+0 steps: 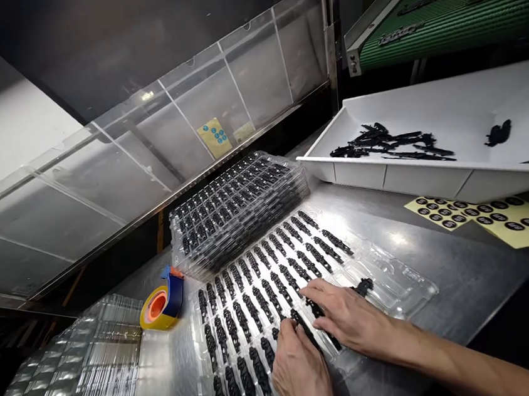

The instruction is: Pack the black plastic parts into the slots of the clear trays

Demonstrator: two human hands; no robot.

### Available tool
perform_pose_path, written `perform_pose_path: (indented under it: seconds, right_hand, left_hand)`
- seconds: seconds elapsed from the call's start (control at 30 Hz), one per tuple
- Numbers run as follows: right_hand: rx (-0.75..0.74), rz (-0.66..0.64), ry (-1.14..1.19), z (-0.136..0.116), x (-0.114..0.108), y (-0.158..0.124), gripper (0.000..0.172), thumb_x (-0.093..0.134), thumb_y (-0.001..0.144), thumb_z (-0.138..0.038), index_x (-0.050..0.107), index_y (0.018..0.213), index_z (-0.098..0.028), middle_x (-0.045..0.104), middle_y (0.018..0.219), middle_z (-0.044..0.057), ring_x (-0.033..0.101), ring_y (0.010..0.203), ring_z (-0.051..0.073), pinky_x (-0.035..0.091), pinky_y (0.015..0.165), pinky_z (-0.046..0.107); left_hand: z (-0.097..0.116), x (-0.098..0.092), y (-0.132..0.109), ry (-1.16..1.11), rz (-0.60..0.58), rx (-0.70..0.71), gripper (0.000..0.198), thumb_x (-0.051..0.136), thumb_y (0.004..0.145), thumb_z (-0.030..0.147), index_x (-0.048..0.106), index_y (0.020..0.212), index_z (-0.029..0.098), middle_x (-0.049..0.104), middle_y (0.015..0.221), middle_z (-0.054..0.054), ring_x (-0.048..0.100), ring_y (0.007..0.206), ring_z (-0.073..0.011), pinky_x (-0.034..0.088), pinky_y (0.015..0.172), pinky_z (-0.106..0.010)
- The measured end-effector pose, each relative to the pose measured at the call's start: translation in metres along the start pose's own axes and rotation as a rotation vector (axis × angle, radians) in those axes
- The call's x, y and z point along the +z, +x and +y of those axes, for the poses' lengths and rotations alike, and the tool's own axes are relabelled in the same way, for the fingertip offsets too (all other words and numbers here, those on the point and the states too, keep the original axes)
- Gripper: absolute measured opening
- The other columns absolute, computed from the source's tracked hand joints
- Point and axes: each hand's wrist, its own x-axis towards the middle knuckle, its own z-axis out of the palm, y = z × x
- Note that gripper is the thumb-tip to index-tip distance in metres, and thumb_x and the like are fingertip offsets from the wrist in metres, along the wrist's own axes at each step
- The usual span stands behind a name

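Note:
A clear plastic blister tray (398,278) lies on the metal table, with rows of narrow black moulded parts (235,393) in its slots. My left hand (302,370) is closed at the tray's front row, its fingertips pinched on a black part (303,326). Just to its right, my right hand (350,315) has its thumb and fingers closed around another black part (314,308), low over the tray. One more black part (363,286) sticks out behind the right hand; whether it is held or lies on the tray is hidden.
Filled trays (242,210) are stacked behind. Empty clear trays (70,376) stand left, beside a tape dispenser (159,303). A white bin (461,180) with loose black parts is at right, near sticker sheets (528,233). A green conveyor (453,14) runs above it.

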Motion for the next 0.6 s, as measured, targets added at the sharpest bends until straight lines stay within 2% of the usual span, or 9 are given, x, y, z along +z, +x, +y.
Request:
perform_pose_path:
  seconds: [0.13, 0.27, 0.33, 0.47, 0.6]
  right_hand:
    - [-0.086, 0.017, 0.045, 0.006, -0.003, -0.004, 0.030, 0.055, 0.082, -0.007, 0.061, 0.109, -0.018, 0.062, 0.114, 0.010, 0.060, 0.098, 0.021, 0.050, 0.088, 0.035]
    - [-0.065, 0.097, -0.028, 0.024, -0.027, -0.014, 0.030, 0.044, 0.091, -0.012, 0.062, 0.115, -0.018, 0.064, 0.110, 0.009, 0.059, 0.097, 0.021, 0.050, 0.085, 0.038]
    - [-0.073, 0.090, -0.150, 0.035, -0.040, -0.020, 0.026, 0.046, 0.091, -0.015, 0.065, 0.108, -0.019, 0.064, 0.105, 0.009, 0.056, 0.094, 0.022, 0.048, 0.082, 0.040]
    - [-0.066, -0.025, -0.283, 0.043, -0.053, -0.023, 0.017, 0.049, 0.090, -0.018, 0.066, 0.089, -0.020, 0.061, 0.096, 0.008, 0.051, 0.089, 0.022, 0.042, 0.079, 0.038]
    - [-0.038, -0.015, -0.268, 0.042, -0.053, -0.018, 0.019, 0.043, 0.093, -0.016, 0.060, 0.082, -0.018, 0.060, 0.090, 0.007, 0.049, 0.085, 0.020, 0.039, 0.077, 0.036]
  left_hand:
    - [-0.007, 0.014, -0.001, 0.026, 0.111, 0.129, 0.025, 0.040, 0.094, 0.019, 0.065, 0.100, 0.021, 0.070, 0.088, -0.004, 0.067, 0.072, -0.0187, 0.039, 0.055, -0.027]
    - [-0.016, 0.028, -0.002, 0.046, 0.354, 0.262, 0.027, 0.044, 0.090, 0.010, 0.065, 0.104, 0.018, 0.064, 0.084, -0.005, 0.061, 0.076, -0.0192, 0.041, 0.059, -0.027]
    - [-0.014, 0.029, -0.001, 0.017, 0.434, 0.337, 0.028, 0.046, 0.088, 0.007, 0.066, 0.104, 0.019, 0.063, 0.087, -0.006, 0.057, 0.079, -0.0200, 0.043, 0.064, -0.029]
    - [-0.002, 0.028, 0.002, -0.123, 0.453, 0.539, 0.030, 0.051, 0.085, 0.006, 0.068, 0.104, 0.023, 0.063, 0.098, -0.006, 0.053, 0.088, -0.0206, 0.046, 0.073, -0.031]
    - [0.004, 0.032, 0.005, -0.144, 0.402, 0.557, 0.026, 0.053, 0.084, 0.007, 0.069, 0.098, 0.023, 0.064, 0.097, -0.005, 0.053, 0.088, -0.0215, 0.047, 0.073, -0.034]
